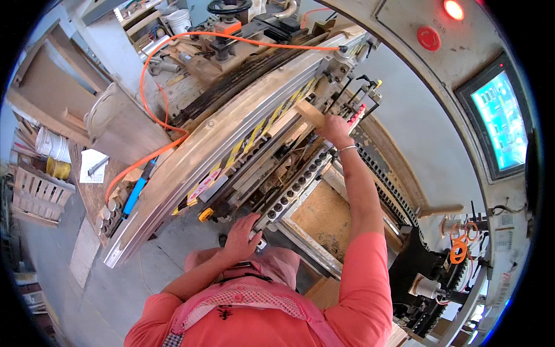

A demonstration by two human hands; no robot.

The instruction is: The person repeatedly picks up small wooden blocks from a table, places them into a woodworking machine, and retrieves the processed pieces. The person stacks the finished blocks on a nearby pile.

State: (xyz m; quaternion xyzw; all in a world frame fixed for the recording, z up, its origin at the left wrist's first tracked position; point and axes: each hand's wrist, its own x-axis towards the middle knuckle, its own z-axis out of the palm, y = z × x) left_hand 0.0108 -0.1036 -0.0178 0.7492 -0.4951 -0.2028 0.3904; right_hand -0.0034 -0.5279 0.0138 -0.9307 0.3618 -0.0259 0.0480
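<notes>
My right hand (335, 130) reaches out over the machine, its fingers closed on the near end of a short flat wooden board (310, 114). That board lies slanted above the machine's long bed, beside a yellow-and-black striped strip (245, 141). Close to my body, my left hand (239, 237) is at the near end of a rail lined with black rollers (284, 200). Its fingers curl over the rail's end, and their undersides are hidden.
An orange hose (143, 87) loops across the wooden-topped beam (191, 153) on the left. A sawdust-covered tray (324, 217) sits below the rollers. Upper right are a red stop button (429, 38) and a lit screen (500, 122). Clamps (364, 92) stand beyond my right hand.
</notes>
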